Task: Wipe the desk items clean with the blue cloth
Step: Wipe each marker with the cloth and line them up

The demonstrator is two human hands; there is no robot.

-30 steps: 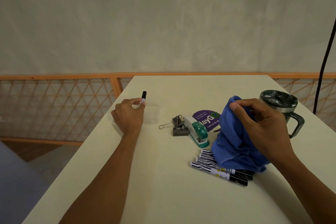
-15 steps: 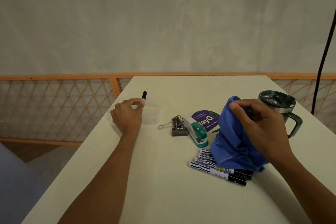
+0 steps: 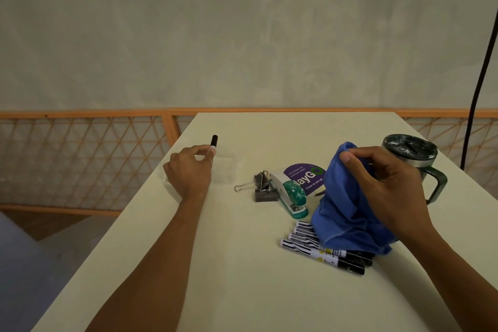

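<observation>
The blue cloth (image 3: 347, 213) is held bunched at the right of the table (image 3: 242, 291), lifted at its top and draped down so that its lower folds lie over the capped ends of a row of markers (image 3: 304, 242). Its upper edge is pinched by the right hand (image 3: 388, 183), thumb on the near face and fingers curled round the far side. The markers lie side by side on the table, their striped barrels pointing left.

Just left of the cloth a round purple card (image 3: 304, 175) lies flat, partly covered by the cloth and by a green stapler (image 3: 292, 197). Binder clips (image 3: 262, 187) are set touching the stapler's left side. Behind the right hand a lidded mug (image 3: 412, 153) stands upright, its handle turned to the right.

Well apart, near the table's left edge, 1 black-capped marker (image 3: 214, 141) is gripped by the left hand (image 3: 188, 170), fingers curled round it with the cap protruding beyond them.

Beyond the table an orange lattice railing (image 3: 80, 156) and a pale wall (image 3: 242, 35) are seen; a black cable (image 3: 479, 75) hangs at the right.
</observation>
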